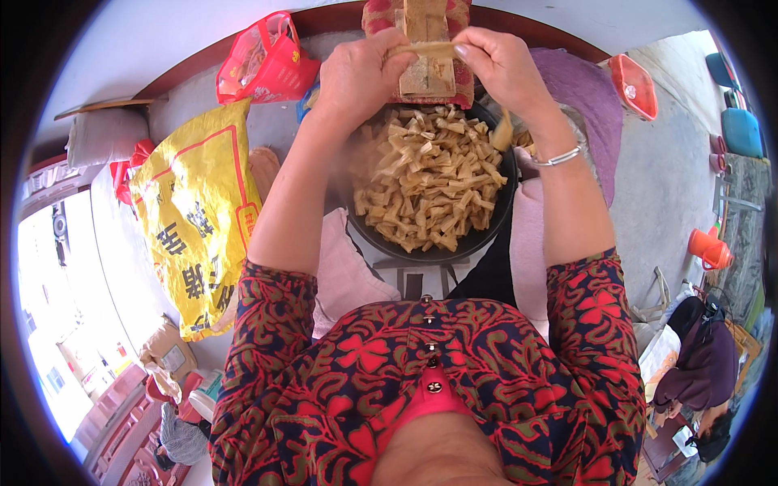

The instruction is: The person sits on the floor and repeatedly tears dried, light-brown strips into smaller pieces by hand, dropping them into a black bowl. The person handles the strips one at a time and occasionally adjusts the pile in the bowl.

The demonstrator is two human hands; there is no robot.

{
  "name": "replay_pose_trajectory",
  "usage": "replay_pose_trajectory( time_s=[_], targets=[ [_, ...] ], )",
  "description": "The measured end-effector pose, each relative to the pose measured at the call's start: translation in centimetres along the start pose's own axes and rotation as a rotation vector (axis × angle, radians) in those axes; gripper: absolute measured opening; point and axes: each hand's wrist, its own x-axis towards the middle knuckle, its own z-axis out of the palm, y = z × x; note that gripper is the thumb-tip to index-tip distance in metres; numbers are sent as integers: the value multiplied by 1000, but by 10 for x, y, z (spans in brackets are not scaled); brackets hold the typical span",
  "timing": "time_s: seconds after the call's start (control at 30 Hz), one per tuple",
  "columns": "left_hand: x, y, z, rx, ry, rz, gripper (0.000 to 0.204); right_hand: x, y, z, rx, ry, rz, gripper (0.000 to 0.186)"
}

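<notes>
Stretched level between my two hands is a flat tan strip (435,50). My left hand (356,74) pinches its left end, and my right hand (509,71) pinches the right end between thumb and fingers. Just beneath the strip lies a narrow wooden board (427,81) on a red patterned cushioned seat (463,81). Nearer to me, a dark round pan (509,190) holds a heap of tan knotted strips (433,182). A loose tan piece (503,131) hangs over the pan's right edge, below my right hand; what its upper end joins is unclear.
A yellow printed sack (190,219) and a red bag (267,61) lie to the left. At the right are purple cloth (571,89), a red basket (634,85) and an orange jug (710,249). Pink cloth (528,251) lies beside the pan.
</notes>
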Motion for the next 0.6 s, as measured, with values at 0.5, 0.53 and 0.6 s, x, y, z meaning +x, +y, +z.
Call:
replay_pose_trajectory(
  time_s=[0.5,0.53,0.6],
  targets=[
    [-13,7,-9,31,-205,-72,39,9,12,2,-134,38,217,26],
    [-21,9,-8,-64,-183,-1,41,7,4,3,151,-47,284,26],
    [-30,28,5,-277,-143,-75,59,-6,-17,13,731,-221,427,26]
  ],
)
